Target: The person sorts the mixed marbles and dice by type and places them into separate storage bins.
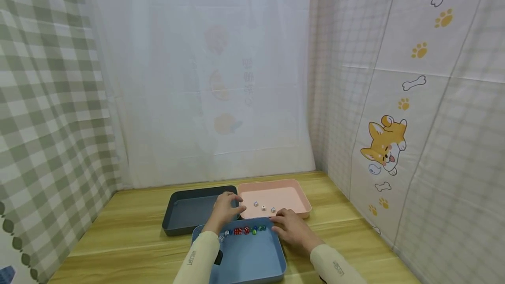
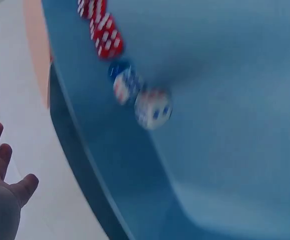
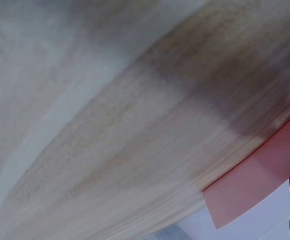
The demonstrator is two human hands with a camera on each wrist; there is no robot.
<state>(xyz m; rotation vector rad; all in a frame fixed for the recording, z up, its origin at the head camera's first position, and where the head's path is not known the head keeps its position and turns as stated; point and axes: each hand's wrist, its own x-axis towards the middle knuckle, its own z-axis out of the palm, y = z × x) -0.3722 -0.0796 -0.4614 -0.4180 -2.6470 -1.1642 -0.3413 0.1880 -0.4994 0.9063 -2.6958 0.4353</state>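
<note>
My left hand hovers over the spot where the dark tray meets the pink tray, its fingers relaxed and holding nothing. In the left wrist view its fingers are spread. My right hand is at the far right corner of the blue tray, fingertips by the rim. Along the far side of the blue tray lies a row of dice: white dice, red dice, and green dice. Three small white dice sit inside the pink tray.
The trays stand close together on a wood-grain table. A white curtain hangs behind it, a green checked cloth on the left, and a cloth with a dog print on the right.
</note>
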